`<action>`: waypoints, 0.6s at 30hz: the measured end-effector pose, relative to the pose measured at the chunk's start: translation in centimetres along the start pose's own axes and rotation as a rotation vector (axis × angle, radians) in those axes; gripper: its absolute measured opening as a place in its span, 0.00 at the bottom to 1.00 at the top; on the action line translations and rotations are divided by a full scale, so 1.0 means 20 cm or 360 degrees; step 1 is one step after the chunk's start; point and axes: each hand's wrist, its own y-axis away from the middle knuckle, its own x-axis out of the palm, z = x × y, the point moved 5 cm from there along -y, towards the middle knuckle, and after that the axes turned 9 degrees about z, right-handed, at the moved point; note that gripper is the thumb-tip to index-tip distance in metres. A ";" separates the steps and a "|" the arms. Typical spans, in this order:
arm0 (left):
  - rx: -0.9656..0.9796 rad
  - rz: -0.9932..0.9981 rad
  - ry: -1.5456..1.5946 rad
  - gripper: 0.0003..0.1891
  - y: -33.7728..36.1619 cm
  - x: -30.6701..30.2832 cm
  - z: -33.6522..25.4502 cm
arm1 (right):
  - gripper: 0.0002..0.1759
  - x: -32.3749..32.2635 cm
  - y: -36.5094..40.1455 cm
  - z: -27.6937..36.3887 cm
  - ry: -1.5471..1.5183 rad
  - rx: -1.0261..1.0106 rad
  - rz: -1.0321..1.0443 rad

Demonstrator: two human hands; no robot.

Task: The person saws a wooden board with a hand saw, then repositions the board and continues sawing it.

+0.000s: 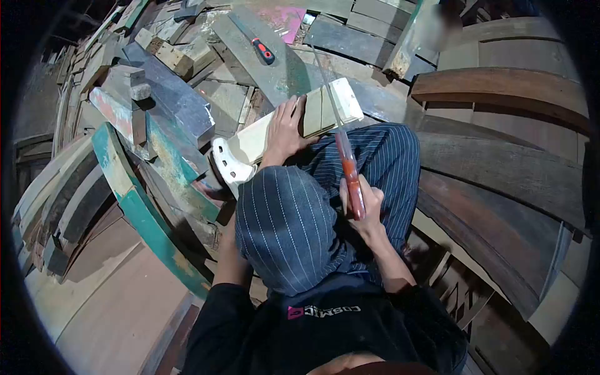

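Observation:
My right hand (364,203) is wrapped around the red-orange handle of a handsaw (350,178). Its thin blade points away from me and crosses the far-right end of a pale wooden board (345,103). A dark line runs across the board a little left of the blade. My left hand (285,132) grips the board near its middle, fingers over the top and thumb spread toward the near side. A foot in a white clog (230,164) rests at the board's left end. My striped trouser knees (284,228) are bent close to the board.
A tool with a red and black handle (263,51) lies on a wide plank (284,75) ahead. Stacked offcuts (172,59) and a curved green-painted piece (147,225) are on the left. Long curved boards (500,87) lie to the right, beside a dark plank (494,159).

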 end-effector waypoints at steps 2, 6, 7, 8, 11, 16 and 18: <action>-0.0025 -0.0017 -0.0011 0.60 0.00 0.00 0.02 | 0.07 0.03 -0.07 -0.02 -0.0068 0.0004 -0.0032; -0.0123 -0.0098 -0.0017 0.58 -0.07 -0.02 0.07 | 0.08 0.02 -0.16 -0.06 -0.0198 0.0121 0.0015; -0.0111 -0.0111 -0.0033 0.58 -0.08 -0.02 0.09 | 0.08 0.01 -0.18 -0.06 -0.0202 0.0128 0.0007; -0.0107 -0.0122 -0.0045 0.58 -0.09 -0.02 0.11 | 0.08 0.00 -0.18 -0.06 -0.0207 0.0139 0.0008; -0.0158 -0.0089 0.0000 0.58 -0.08 -0.02 0.11 | 0.08 -0.02 -0.13 -0.02 -0.0167 0.0158 0.0045; -0.0135 -0.0078 -0.0018 0.60 -0.07 -0.03 0.11 | 0.03 -0.09 0.12 0.05 -0.0021 0.0034 0.0105; -0.0120 -0.0101 -0.0002 0.61 -0.07 -0.04 0.11 | 0.03 -0.11 0.11 0.02 -0.0063 0.0050 0.0090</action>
